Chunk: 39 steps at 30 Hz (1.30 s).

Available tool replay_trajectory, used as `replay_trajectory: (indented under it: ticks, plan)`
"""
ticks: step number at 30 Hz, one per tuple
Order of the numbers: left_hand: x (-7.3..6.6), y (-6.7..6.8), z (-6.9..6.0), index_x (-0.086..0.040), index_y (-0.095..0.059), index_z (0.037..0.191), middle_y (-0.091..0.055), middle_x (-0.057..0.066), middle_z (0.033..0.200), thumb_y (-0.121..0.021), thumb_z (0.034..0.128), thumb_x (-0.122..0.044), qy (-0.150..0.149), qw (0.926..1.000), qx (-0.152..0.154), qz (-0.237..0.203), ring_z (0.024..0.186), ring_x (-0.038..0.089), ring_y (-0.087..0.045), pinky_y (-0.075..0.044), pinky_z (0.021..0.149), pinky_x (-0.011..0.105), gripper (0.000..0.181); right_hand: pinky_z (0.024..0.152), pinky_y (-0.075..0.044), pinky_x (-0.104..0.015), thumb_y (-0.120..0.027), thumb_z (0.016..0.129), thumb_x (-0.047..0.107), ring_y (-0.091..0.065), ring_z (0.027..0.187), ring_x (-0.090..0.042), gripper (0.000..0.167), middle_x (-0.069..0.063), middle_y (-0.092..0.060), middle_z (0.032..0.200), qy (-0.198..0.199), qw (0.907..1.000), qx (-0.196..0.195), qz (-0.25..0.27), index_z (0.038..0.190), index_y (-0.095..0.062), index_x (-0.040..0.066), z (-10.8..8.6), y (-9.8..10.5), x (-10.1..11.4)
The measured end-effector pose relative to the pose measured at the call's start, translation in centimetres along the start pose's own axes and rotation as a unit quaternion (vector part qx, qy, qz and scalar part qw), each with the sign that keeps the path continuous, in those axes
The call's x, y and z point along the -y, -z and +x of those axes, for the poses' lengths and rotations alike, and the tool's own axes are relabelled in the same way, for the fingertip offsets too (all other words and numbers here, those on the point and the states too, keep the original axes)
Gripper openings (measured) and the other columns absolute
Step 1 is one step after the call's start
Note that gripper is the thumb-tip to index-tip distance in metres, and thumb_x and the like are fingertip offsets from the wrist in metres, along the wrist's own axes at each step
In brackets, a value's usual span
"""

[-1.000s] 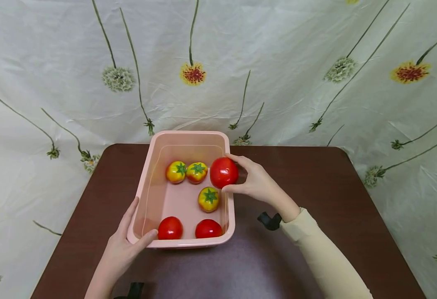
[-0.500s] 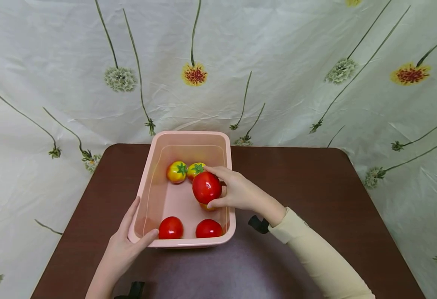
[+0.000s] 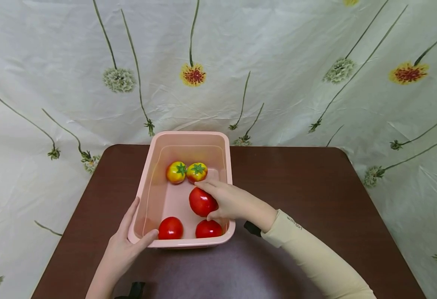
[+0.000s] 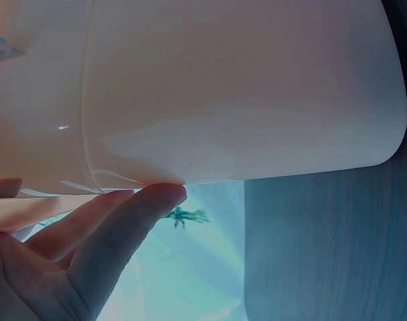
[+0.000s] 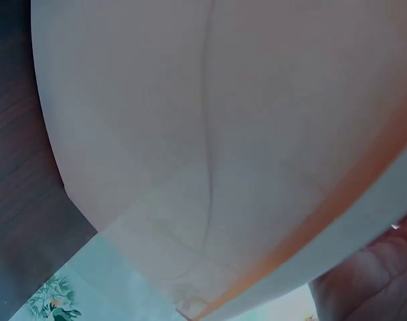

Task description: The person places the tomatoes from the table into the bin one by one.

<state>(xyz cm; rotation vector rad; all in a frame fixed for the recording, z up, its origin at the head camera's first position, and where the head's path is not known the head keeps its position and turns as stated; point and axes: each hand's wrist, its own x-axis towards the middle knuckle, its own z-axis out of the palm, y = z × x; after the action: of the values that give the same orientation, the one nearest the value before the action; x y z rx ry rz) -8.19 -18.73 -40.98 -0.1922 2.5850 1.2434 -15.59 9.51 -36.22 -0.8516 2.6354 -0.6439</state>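
Note:
In the head view my right hand [image 3: 231, 200] reaches over the right rim of a pink plastic bin [image 3: 182, 139] and holds a shiny red tomato [image 3: 202, 202], thumb on the near side and fingers on the far side. Two more red tomatoes, a left one [image 3: 171, 228] and a right one [image 3: 208, 229], lie at the bin's near end. Farther back sit two yellow-red tomatoes with green star-shaped tops, one left [image 3: 176, 172] and one right [image 3: 197, 172]. My left hand [image 3: 126, 245] grips the near left corner; its fingers touch the outer wall [image 4: 243, 87] in the left wrist view.
The bin stands on a dark brown table [image 3: 300, 178], near its back edge. A pale cloth with printed flowers [image 3: 278, 62] hangs behind and around the table. The bin's outer wall [image 5: 136, 120] fills most of the right wrist view.
My right hand has carried the red tomato from the bin's right side leftward and nearer, over a third yellow-red tomato that is now hidden. My left hand has stayed at the corner.

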Motion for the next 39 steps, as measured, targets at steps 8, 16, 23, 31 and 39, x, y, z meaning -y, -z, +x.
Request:
replay_trajectory:
  ticks: [8,16,23,31,39]
  plan:
    - [-0.1,0.0,0.0,-0.040,0.000,0.158,-0.024,0.020,0.160,-0.069,0.0864,-0.052,0.006,1.0000,0.003,0.000,0.138,0.044,-0.035,-0.038,0.103,0.068,0.100,0.105,-0.048,-0.036,-0.083,0.080,0.027,-0.053,0.130,-0.022,0.073,-0.006,-0.051,0.145,0.023,0.9992,-0.028,-0.019,0.144,-0.051,0.012,-0.4,0.0,-0.3]
    - [-0.2,0.0,0.2,-0.041,0.004,0.157,-0.021,0.021,0.161,-0.068,0.0849,-0.056,0.027,0.9995,0.014,0.002,0.139,0.046,-0.033,-0.039,0.101,0.068,0.103,0.103,-0.050,-0.037,-0.082,0.081,0.024,-0.059,0.122,-0.022,0.060,-0.008,-0.060,0.135,0.057,0.9939,-0.095,-0.001,0.135,-0.060,0.009,-1.2,0.5,-1.2]
    - [-0.2,0.0,0.3,-0.043,0.002,0.157,-0.022,0.020,0.161,-0.068,0.0858,-0.055,0.017,0.9998,0.011,0.007,0.140,0.045,-0.033,-0.036,0.102,0.071,0.100,0.104,-0.050,-0.038,-0.080,0.083,0.020,-0.058,0.125,-0.022,0.057,-0.007,-0.059,0.139,0.053,0.9902,-0.127,0.022,0.136,-0.060,0.011,-1.6,1.1,-1.9]
    - [-0.7,-0.7,0.5,-0.044,-0.001,0.156,-0.024,0.016,0.161,-0.068,0.0861,-0.055,0.000,1.0000,0.007,0.000,0.140,0.042,-0.035,-0.036,0.105,0.069,0.097,0.103,-0.051,-0.037,-0.078,0.085,0.020,-0.059,0.119,-0.021,0.053,-0.005,-0.060,0.136,0.052,0.9879,-0.143,0.030,0.135,-0.061,0.012,-1.9,1.3,-2.2]
    - [-1.6,-1.3,0.8,-0.046,-0.004,0.156,-0.026,0.016,0.161,-0.067,0.0862,-0.055,-0.018,0.9998,0.003,-0.004,0.140,0.042,-0.037,-0.035,0.106,0.070,0.094,0.104,-0.049,-0.040,-0.077,0.085,0.021,-0.060,0.123,-0.023,0.054,-0.008,-0.062,0.134,0.020,0.9841,-0.172,0.037,0.135,-0.060,0.008,-2.4,1.7,-2.7]
